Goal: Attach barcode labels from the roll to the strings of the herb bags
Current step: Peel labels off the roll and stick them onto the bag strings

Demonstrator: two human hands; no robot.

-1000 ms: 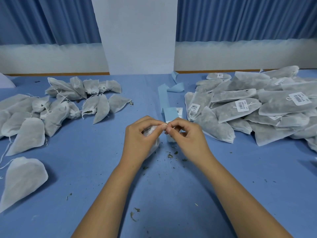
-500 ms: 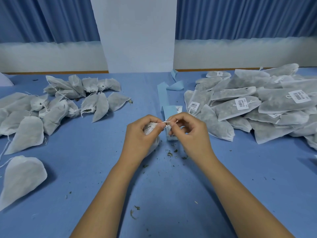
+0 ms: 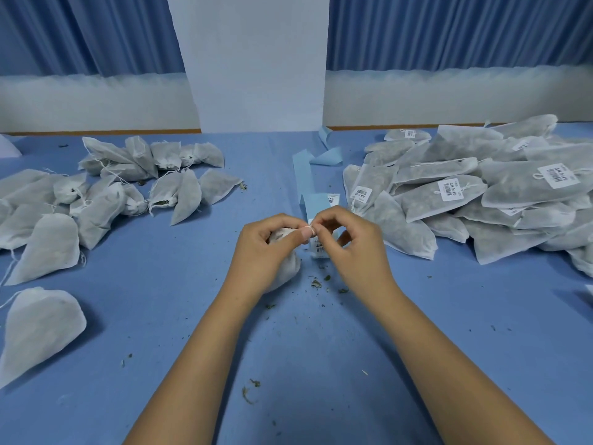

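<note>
White string (image 3: 310, 225) is pinched at the fingertips of left hand (image 3: 263, 252) and right hand (image 3: 359, 252). Curled left fingers grip herb bag (image 3: 287, 269); barcode label (image 3: 320, 248) hangs just below the fingertips.

Herb bags (image 3: 442, 197) matt fibrous cloth; table (image 3: 321, 348) smooth matt blue.

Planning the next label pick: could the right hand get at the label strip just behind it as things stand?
Probably yes, once it lets go. The right hand pinches the string, so its fingers are busy, but the label strip lies just beyond it with nothing between.
</note>
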